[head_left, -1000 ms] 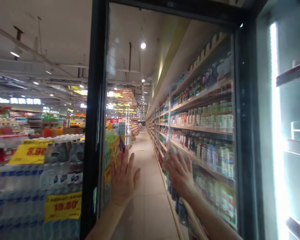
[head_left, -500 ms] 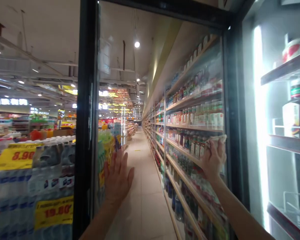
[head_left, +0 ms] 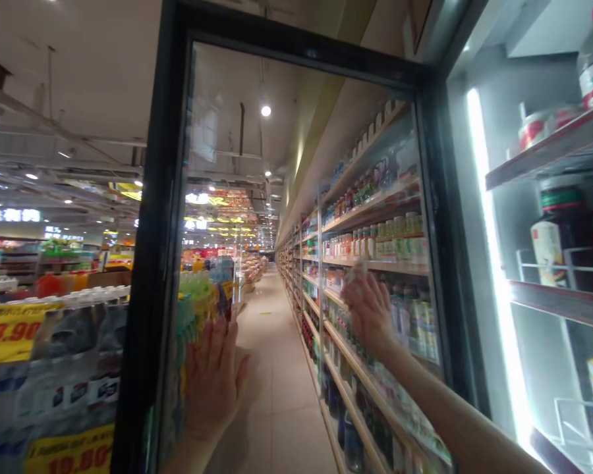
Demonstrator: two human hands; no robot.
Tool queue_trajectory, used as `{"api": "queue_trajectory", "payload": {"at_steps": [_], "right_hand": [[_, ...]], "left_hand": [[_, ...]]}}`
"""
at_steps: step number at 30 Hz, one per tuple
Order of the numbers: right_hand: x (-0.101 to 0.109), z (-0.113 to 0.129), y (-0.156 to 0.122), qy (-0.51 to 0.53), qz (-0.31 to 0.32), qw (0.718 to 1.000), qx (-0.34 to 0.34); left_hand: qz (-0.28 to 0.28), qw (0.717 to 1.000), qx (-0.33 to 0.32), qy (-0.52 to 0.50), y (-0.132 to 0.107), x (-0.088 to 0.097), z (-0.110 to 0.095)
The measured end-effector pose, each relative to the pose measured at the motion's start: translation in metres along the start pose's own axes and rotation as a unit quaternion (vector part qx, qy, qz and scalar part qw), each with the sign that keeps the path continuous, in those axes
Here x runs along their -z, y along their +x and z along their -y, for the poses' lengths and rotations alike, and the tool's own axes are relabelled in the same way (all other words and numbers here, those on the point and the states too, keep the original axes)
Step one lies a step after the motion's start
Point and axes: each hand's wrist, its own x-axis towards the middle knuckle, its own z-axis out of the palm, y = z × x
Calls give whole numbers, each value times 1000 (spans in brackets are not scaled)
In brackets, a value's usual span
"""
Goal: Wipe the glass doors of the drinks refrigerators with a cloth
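An open glass cooler door [head_left: 286, 197] in a black frame [head_left: 145, 263] stands in front of me. My left hand [head_left: 212, 382] lies flat against the glass near its lower left, fingers stretched upward. My right hand [head_left: 370, 309] presses a small pale cloth [head_left: 356, 270] against the glass at mid height, right of centre, fingers curled over it. Through the glass a long supermarket aisle and shelves of bottles show.
The lit cooler interior [head_left: 548, 263] is at the right, with wire shelves, a dark bottle [head_left: 561, 230] and cans. Stacked packs of bottled water [head_left: 64, 368] with yellow price signs [head_left: 7, 329] stand at the left. The tiled aisle floor [head_left: 277, 382] runs ahead.
My right hand with the cloth swept from mid glass to the right edge, then back left and slightly down. My left hand stayed flat on the glass. The view tilted upward.
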Motion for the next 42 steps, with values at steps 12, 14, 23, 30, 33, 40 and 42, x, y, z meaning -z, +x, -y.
{"api": "queue_trajectory", "payload": {"at_steps": [12,14,23,30,33,40,42], "right_hand": [[-14,35,50,17,4,996,88],[-10,10,54,5,-9,1000,26],[-7,-9,98,-11,-31,996,-83],[-20,59,122,-12,-35,997,-74],[-24,79,108,17,-2,999,42],[-29,101,121,51,27,983,174],[-31,104,137,29,21,998,54]], "left_hand": [[-18,999,-27,20,3,1,2],[-19,999,-24,18,2,0,3],[-30,999,-20,14,-1,0,3],[-32,999,-37,22,0,1,5],[-31,999,-33,18,0,2,5],[-16,999,-34,23,-2,0,5],[-5,999,-34,13,-3,6,7]]}}
